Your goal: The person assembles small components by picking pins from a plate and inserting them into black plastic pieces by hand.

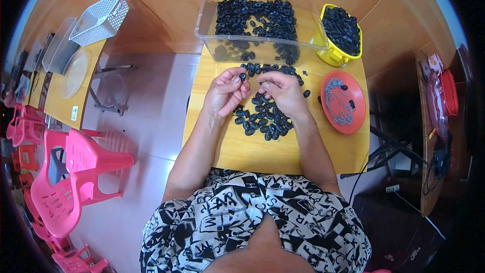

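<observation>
Between the thumb and fingers of my left hand [226, 92] is a small black ring-shaped part [243, 77], its hole facing up. Close by on the right, my right hand [283, 90] is closed in a pinch. Something tiny and dark may show at its fingertips, but I cannot make out what. The two hands are apart, above the yellow table [237, 154]. Below and between them lies a loose pile of small black parts [268, 121]. A row of more black parts [268, 67] runs behind my hands, partly hidden by them.
A clear plastic bin [204, 30] of black parts stands at the back. Beside it is a yellow tub [331, 56], heaped with black pieces. A red plate [345, 127] at the right holds small grey metal pieces. Pink chairs [83, 172] and a side table [65, 103] stand at left.
</observation>
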Action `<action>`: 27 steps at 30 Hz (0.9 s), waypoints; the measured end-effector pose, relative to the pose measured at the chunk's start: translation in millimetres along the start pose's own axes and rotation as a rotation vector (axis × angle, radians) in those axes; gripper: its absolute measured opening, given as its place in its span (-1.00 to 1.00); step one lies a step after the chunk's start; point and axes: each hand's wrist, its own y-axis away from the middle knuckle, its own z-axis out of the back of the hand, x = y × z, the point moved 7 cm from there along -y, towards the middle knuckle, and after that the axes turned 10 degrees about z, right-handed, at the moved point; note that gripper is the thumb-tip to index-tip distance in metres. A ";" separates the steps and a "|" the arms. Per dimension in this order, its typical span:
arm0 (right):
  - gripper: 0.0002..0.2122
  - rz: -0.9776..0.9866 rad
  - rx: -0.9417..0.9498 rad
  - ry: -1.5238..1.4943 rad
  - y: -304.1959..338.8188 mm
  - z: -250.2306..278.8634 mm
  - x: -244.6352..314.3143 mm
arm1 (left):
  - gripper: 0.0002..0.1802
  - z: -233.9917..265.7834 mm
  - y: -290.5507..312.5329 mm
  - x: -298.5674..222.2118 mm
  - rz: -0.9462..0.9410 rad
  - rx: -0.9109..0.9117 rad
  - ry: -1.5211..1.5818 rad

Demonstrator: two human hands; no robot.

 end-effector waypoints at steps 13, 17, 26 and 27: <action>-0.90 0.019 -0.055 -0.131 11.1 -0.8 12.0 | -0.82 -1.1 -0.8 20.7 0.106 -0.118 -0.180; -0.88 0.020 -0.064 -0.109 10.6 -1.0 6.3 | -0.83 -3.4 -0.9 21.6 0.112 -0.083 -0.199; -0.91 0.020 -0.070 -0.029 12.0 4.2 9.3 | -0.84 -3.2 -0.4 22.6 0.115 -0.106 -0.261; -0.92 0.020 -0.071 -0.025 12.2 4.4 9.9 | -0.82 -2.6 -0.2 22.4 0.112 -0.118 -0.271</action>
